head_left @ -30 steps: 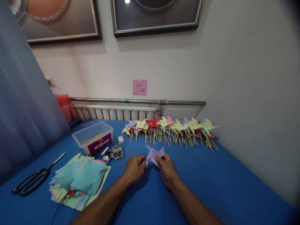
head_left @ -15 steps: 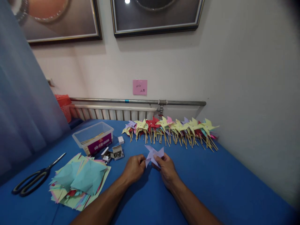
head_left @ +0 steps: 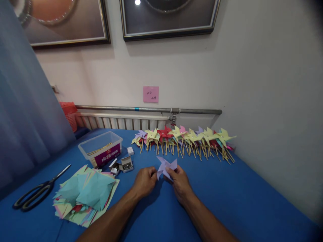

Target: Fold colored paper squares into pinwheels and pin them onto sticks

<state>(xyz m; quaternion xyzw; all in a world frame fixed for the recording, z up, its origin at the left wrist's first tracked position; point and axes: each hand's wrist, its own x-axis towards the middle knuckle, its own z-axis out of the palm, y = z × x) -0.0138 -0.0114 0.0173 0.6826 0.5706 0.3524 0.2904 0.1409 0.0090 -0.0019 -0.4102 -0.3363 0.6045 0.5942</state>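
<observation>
- Together, the left hand (head_left: 144, 181) and right hand (head_left: 179, 182) are pinching a purple pinwheel (head_left: 166, 166) just above the counter (head_left: 227, 195).
- A clear tub (head_left: 100, 148) is holding sticks.
- Small open boxes (head_left: 122, 165) are showing pins.

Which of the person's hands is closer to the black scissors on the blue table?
The left hand. The scissors lie far off to its left, past the stack of coloured paper. The right hand is farther still, on the other side of the purple pinwheel.

Prob. home craft rm: pinwheels (head_left: 184, 139), radiator (head_left: 121, 121)
</observation>
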